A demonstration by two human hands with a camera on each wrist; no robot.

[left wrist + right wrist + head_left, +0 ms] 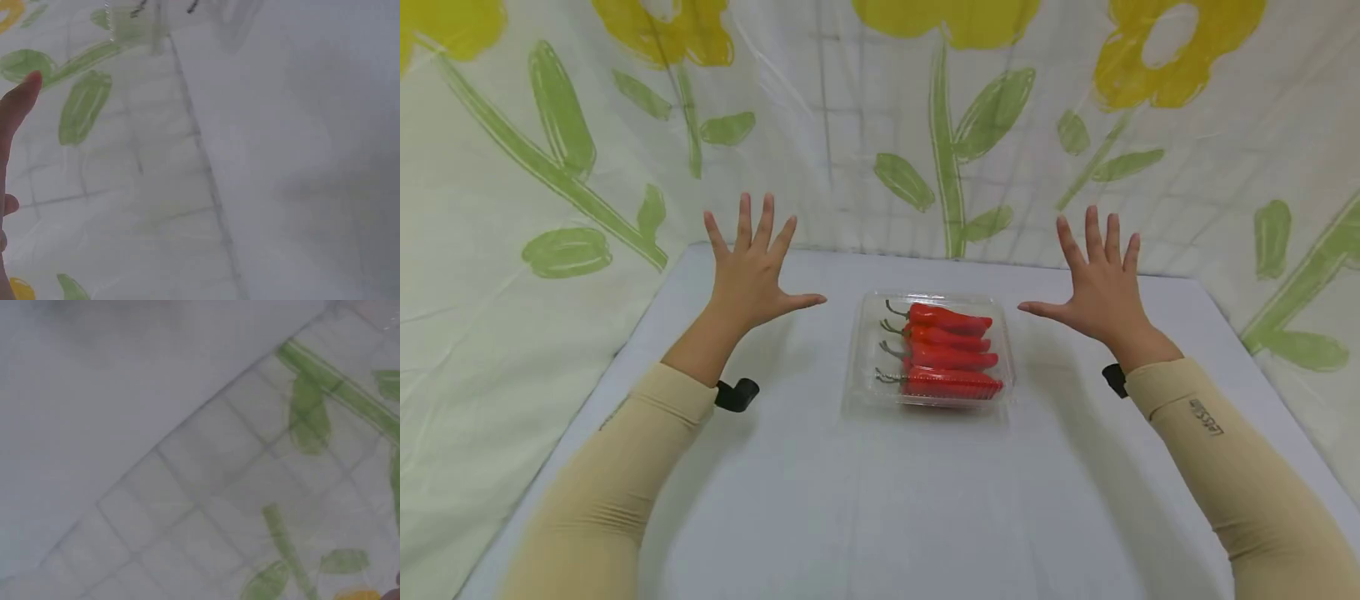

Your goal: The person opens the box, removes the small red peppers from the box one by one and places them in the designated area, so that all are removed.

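Several red chili peppers (951, 357) with dark, thin stems lie side by side in a clear plastic box (859, 367) near the middle of the table. To the box's left, my left hand (748, 279) is held above the table with its fingers spread and its thumb pointing toward the box. My right hand (1101, 292) mirrors it on the other side, fingers spread and thumb toward the box. Both hands hold nothing and stand apart from the box. In the left wrist view, the left thumb (22, 103) shows at the left edge and the box's edge at the top.
The white table (850, 508) extends under both arms. Behind it and at its sides hangs a white curtain (790, 125) painted with yellow flowers and green leaves. A dark band (737, 395) sits at the left wrist, and another dark piece (1114, 380) at the right.
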